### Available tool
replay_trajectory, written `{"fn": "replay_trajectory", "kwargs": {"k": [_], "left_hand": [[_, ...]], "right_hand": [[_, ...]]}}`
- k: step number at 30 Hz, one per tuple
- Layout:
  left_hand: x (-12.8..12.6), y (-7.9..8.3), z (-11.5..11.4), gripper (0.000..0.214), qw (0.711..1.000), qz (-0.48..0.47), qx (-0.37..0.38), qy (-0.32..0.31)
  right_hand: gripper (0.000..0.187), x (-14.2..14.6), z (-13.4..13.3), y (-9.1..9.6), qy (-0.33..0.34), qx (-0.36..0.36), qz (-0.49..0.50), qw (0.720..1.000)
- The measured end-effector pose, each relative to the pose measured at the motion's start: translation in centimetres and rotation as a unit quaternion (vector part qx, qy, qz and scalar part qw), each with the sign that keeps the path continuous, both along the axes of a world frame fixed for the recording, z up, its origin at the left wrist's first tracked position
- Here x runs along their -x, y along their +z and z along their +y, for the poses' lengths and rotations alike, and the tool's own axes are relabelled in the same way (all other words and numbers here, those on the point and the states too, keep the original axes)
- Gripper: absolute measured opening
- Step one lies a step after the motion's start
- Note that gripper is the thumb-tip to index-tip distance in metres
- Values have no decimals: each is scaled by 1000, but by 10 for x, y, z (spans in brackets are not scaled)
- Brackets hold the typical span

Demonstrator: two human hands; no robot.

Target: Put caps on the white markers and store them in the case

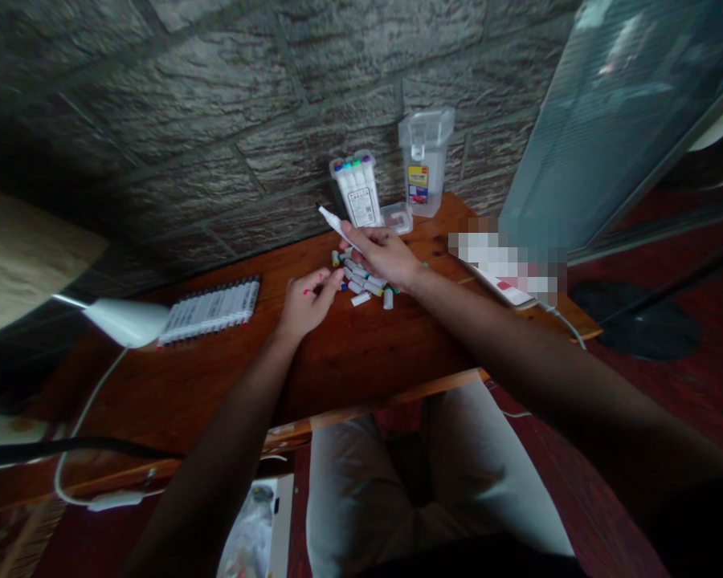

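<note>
My right hand (387,254) is closed around a white marker (332,219), held above the table. The marker is uncapped and its dark tip points up and to the left. Lower and to the left is my left hand (306,302), beside a pile of loose marker caps (367,282) with coloured ends. Its thumb stands apart from the curled fingers, and nothing shows between them. Pink-red ink stains the back of this hand. Some of the caps are hidden behind my right hand.
A row of white markers (210,311) lies on the wooden table (337,361) at left, next to a white lamp (126,321). Along the stone wall stand a case of markers (357,193) and a clear plastic box (426,164). A clear lid (398,217) lies between them.
</note>
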State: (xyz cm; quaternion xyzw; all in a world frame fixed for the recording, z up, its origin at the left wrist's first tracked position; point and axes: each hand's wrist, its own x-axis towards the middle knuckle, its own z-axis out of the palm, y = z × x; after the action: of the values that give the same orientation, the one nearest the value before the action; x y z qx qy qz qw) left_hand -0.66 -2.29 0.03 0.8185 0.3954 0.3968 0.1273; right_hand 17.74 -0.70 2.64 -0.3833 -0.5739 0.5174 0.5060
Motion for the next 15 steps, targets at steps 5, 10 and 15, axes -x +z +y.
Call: {"fn": "replay_trajectory", "kwargs": {"k": [5, 10, 15], "left_hand": [[-1, 2, -1, 42, 1000, -4, -1, -5], [-2, 2, -1, 42, 1000, -2, -8, -8], [-2, 2, -1, 42, 1000, 0, -11, -9]], "right_hand": [[55, -1, -6, 7, 8, -8, 9, 1000], [51, -2, -7, 7, 3, -33, 18, 999], [58, -2, -2, 2, -13, -45, -20, 999]]}}
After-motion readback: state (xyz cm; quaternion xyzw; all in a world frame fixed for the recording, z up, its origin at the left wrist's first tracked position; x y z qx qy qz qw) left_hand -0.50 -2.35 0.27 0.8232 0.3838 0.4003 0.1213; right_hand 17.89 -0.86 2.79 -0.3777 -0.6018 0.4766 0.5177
